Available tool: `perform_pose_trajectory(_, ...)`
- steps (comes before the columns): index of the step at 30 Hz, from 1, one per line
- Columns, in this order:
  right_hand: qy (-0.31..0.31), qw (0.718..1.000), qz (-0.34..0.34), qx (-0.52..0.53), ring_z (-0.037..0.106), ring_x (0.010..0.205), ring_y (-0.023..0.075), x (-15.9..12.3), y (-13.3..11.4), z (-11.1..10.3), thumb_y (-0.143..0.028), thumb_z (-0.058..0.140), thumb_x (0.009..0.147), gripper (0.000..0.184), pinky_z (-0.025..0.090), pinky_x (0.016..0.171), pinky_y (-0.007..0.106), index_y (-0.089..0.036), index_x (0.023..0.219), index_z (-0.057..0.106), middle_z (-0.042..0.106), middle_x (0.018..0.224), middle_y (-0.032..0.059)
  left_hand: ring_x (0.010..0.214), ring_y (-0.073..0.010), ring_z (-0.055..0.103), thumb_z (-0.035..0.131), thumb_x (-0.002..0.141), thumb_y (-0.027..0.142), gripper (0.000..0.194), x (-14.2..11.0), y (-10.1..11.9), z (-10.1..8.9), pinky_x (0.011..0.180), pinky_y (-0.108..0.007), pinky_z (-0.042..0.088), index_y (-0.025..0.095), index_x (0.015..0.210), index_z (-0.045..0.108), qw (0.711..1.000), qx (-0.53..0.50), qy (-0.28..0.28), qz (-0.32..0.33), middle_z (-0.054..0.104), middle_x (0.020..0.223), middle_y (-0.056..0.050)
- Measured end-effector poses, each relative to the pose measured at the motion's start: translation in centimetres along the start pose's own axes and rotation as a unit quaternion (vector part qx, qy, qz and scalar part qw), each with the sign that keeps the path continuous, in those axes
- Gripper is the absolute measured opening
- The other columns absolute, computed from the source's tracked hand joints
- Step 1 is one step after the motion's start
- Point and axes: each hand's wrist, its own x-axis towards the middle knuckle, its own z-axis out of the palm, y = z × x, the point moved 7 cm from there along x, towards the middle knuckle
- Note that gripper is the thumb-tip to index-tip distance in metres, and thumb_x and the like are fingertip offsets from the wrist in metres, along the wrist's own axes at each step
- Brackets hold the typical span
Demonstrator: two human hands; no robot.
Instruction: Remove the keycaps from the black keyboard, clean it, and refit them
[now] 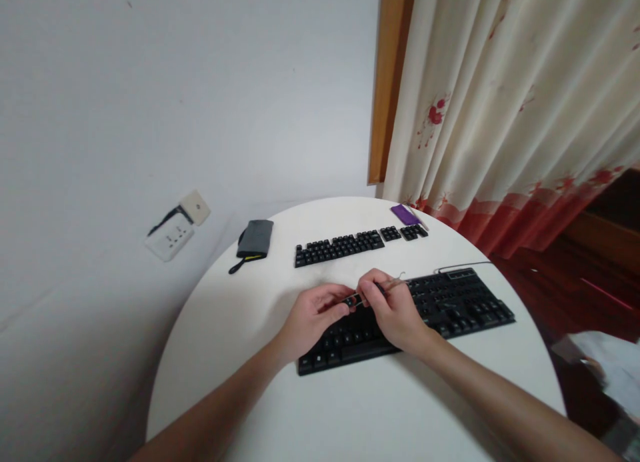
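Over the black keyboard [467,302], both hands meet close together. My left hand [317,315] is closed, pinching a small black keycap [351,301] between thumb and fingers. A wire keycap puller [400,280] is gripped in my right hand [393,309]; its thin metal ends stick out to the right, and a thin metal part reaches left to the keycap. My fingers hide the puller's middle. Beneath the hands lies the keyboard, slightly angled, with part of its key area covered from sight. Behind it, loose black keycaps [340,247] are laid out in rows and separate blocks.
A round white table [210,375] carries everything. A grey pouch [256,237] with a strap lies at the far left, a purple cloth [405,214] at the far right. The keyboard's cable [465,265] runs off the right edge. Wall and curtain [480,115] stand behind.
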Motion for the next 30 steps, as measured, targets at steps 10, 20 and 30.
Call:
perform_pose_trajectory(10,-0.054,0.997,-0.016,-0.051,0.055,0.067,0.0121,-1.3,-0.1,1.0,-0.025,0.049,0.097,0.022,0.041,0.066,0.023,-0.019,0.079,0.06,0.061,0.071,-0.0017,0.073,-0.0134,0.069,0.079,0.073,0.019,0.027,-0.1,-1.4,0.7,0.071,-0.024,0.057,0.015,0.091,0.06,0.998,-0.038,0.011,-0.056,0.068,0.08,0.0)
perform_pose_trajectory(20,0.089,0.992,0.084,-0.006,0.05,0.06,0.0125,-1.3,1.9,-0.7,-0.035,0.046,0.098,0.034,0.039,0.063,0.025,-0.019,0.07,0.054,0.052,0.062,-0.0035,0.099,-0.0221,0.07,0.077,0.077,0.022,0.019,0.1,-0.6,0.4,0.092,-0.038,0.059,0.014,0.094,0.072,0.997,-0.055,0.027,0.037,0.063,0.121,-0.01)
perform_pose_trajectory(30,0.065,0.997,-0.001,-0.039,0.058,0.08,0.016,-0.5,0.8,-2.2,-0.024,0.044,0.098,0.021,0.044,0.077,0.029,-0.019,0.089,0.062,0.061,0.085,0.0031,0.086,-0.0203,0.072,0.08,0.073,0.027,0.029,0.0,-0.7,-2.0,0.084,-0.032,0.059,0.015,0.097,0.069,0.988,0.034,0.153,-0.009,0.075,0.092,-0.007)
